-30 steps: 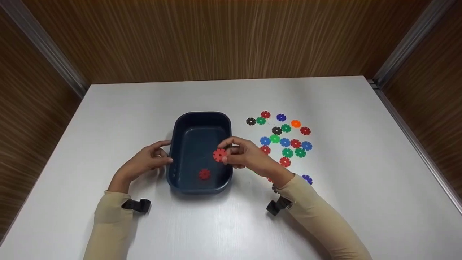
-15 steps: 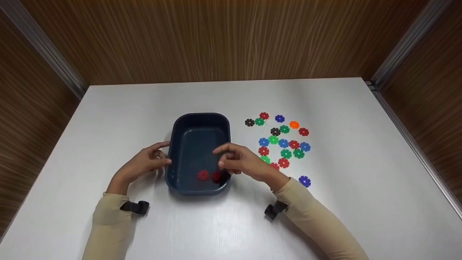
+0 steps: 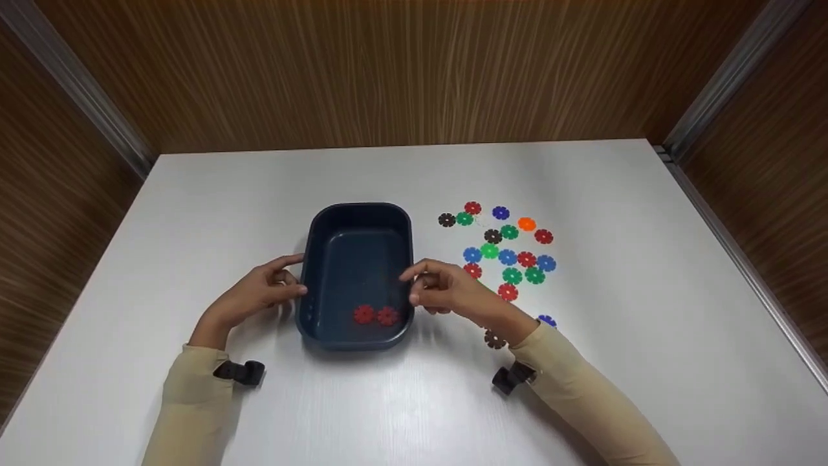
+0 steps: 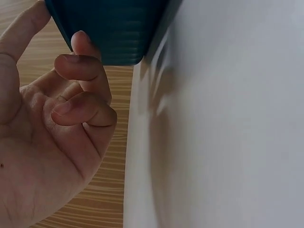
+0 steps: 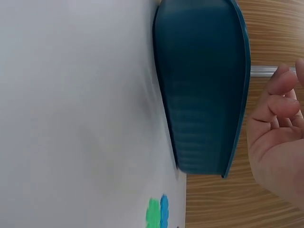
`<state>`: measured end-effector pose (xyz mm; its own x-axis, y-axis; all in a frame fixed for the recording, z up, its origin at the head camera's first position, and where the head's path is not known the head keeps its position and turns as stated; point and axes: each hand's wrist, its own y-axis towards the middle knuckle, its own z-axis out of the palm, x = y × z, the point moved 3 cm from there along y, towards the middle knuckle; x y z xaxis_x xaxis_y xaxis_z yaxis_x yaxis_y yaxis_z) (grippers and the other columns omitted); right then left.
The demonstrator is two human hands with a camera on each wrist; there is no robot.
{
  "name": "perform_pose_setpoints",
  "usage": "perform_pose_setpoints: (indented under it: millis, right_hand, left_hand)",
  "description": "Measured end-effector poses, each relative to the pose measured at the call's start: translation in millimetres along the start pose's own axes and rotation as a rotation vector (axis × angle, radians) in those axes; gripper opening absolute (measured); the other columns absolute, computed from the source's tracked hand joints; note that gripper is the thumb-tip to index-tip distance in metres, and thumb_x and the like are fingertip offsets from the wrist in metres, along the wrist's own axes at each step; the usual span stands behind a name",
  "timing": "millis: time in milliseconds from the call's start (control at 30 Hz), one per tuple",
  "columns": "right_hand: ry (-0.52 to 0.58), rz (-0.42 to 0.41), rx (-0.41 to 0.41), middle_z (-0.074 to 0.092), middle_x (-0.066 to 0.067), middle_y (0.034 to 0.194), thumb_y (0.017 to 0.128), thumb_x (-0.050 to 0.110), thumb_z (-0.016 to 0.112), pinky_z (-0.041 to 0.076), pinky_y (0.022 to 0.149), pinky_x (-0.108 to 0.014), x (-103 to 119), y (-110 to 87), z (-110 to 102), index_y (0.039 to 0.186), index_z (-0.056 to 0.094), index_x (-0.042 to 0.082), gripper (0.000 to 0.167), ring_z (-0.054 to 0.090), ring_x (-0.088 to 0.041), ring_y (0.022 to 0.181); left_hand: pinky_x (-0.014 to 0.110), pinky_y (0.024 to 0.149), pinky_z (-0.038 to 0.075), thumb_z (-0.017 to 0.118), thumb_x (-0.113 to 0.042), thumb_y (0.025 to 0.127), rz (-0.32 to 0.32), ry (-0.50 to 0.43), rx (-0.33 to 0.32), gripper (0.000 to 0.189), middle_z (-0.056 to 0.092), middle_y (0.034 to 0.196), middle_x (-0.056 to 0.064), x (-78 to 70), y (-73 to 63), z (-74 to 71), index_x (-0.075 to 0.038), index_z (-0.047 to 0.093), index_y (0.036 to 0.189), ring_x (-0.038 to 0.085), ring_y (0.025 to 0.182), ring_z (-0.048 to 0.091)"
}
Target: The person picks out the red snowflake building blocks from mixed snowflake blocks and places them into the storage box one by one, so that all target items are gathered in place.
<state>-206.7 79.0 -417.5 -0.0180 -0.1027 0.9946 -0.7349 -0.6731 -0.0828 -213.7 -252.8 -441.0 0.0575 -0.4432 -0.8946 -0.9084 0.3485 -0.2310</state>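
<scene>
A dark blue rectangular tub (image 3: 354, 272) stands on the table, with two red notched discs lying in its near right part: one disc (image 3: 363, 314) and, beside it, another disc (image 3: 387, 316). At the tub's left wall is my left hand (image 3: 255, 291), its thumb tip and forefinger tip against the outside and the other fingers loosely bent. My right hand (image 3: 453, 292) is over the right rim, holding nothing, forefinger and thumb apart. In the right wrist view, that hand (image 5: 280, 128) shows loosely bent fingers above the level of the rim.
Right of the tub, several notched discs in red, green, blue, black and orange lie spread flat, such as an orange disc (image 3: 527, 224) and a black disc (image 3: 495, 338). Some are hidden under the right forearm. A wood-grain panel (image 3: 401, 71) bounds the back of the white table (image 3: 362, 414).
My right hand let go of a red disc, which dropped into the tub beside the first one. Since then that hand has moved right, to the rim. The left hand has stayed at the tub.
</scene>
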Motion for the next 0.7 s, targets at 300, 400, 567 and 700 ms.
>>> perform_pose_setpoints:
  millis: [300,400,567,700]
  right_hand:
    - [-0.103,0.044,-0.029,0.059,0.000,0.090,0.093,0.014,0.063,0.043,0.061,-0.022,-6,-32.5,-32,0.126,0.052,-0.001,0.038,0.050,-0.012,0.071]
    - [-0.172,0.093,-0.056,0.059,-0.001,0.094,0.093,0.018,0.064,0.050,0.067,-0.023,-10,-41.6,-44,0.127,0.052,-0.002,0.042,0.055,-0.019,0.080]
    - [-0.267,0.100,-0.053,0.059,-0.006,0.096,0.094,0.015,0.063,0.053,0.068,-0.026,-14,-55.5,-59,0.127,0.052,-0.002,0.039,0.058,-0.030,0.081]
    - [-0.326,0.078,-0.036,0.060,-0.010,0.096,0.094,0.011,0.060,0.053,0.067,-0.027,-16,-64.2,-70,0.125,0.053,-0.003,0.034,0.057,-0.033,0.079]
  left_hand:
    - [0.024,0.064,0.041,0.067,-0.025,0.091,-0.007,-0.001,0.001,0.069,0.058,0.091,-0.002,0.2,-0.1,0.8,-0.009,0.035,0.149,0.011,0.074,0.055]
    - [0.024,0.064,0.041,0.067,-0.025,0.091,-0.009,0.007,0.002,0.068,0.058,0.091,-0.002,0.3,-0.3,1.1,-0.009,0.035,0.149,0.011,0.073,0.055]
    - [0.025,0.065,0.043,0.067,-0.025,0.091,-0.009,-0.005,0.005,0.068,0.059,0.091,-0.001,-0.2,-0.5,1.2,-0.009,0.035,0.149,0.012,0.074,0.057]
    - [0.025,0.065,0.043,0.067,-0.026,0.091,-0.013,0.002,0.006,0.069,0.058,0.093,-0.001,-0.9,-0.7,1.4,-0.010,0.034,0.149,0.011,0.075,0.056]
